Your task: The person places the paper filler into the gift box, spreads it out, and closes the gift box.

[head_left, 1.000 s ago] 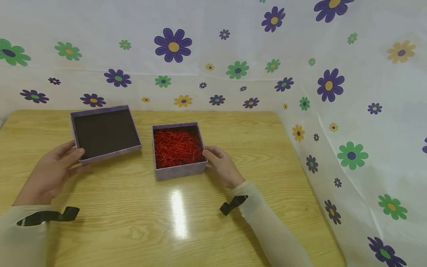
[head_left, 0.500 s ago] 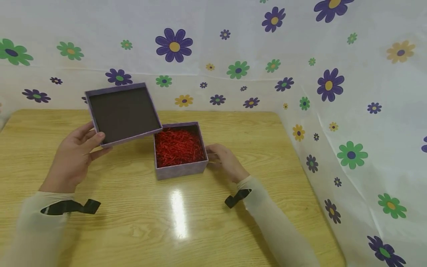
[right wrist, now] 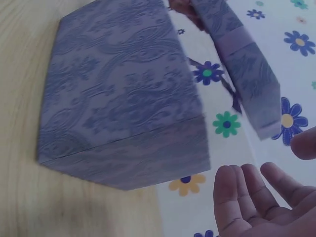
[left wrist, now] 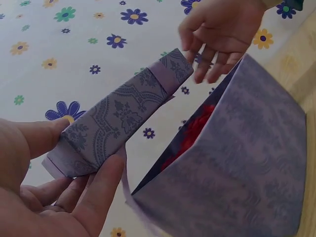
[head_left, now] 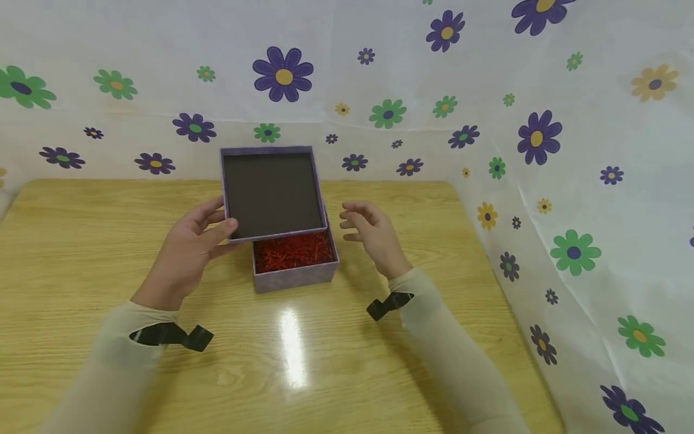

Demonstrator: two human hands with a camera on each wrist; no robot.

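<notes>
In the head view my left hand (head_left: 187, 250) grips the left near corner of a purple box lid (head_left: 273, 194), thumb on its rim, dark inside towards the camera. Beneath the lid stands a purple patterned box (head_left: 295, 278) on the table, holding red shredded paper (head_left: 293, 250); the lid hides its far part. The left wrist view shows the lid's side wall (left wrist: 118, 113) raised above the box (left wrist: 247, 148). My right hand (head_left: 375, 235) hovers to the right of both, fingers loosely bent, touching neither. Its fingers (right wrist: 254, 190) hold nothing in the right wrist view.
A light wooden table (head_left: 228, 361) carries the box. White flower-printed sheeting (head_left: 347, 66) rises behind the table and along its right side. From the lid a thin purple ribbon (left wrist: 126, 180) hangs down in the left wrist view.
My left hand has lifted the lid and carried it rightwards from the box's left to above the box. My right hand has left the box's right side and moved up and slightly right.
</notes>
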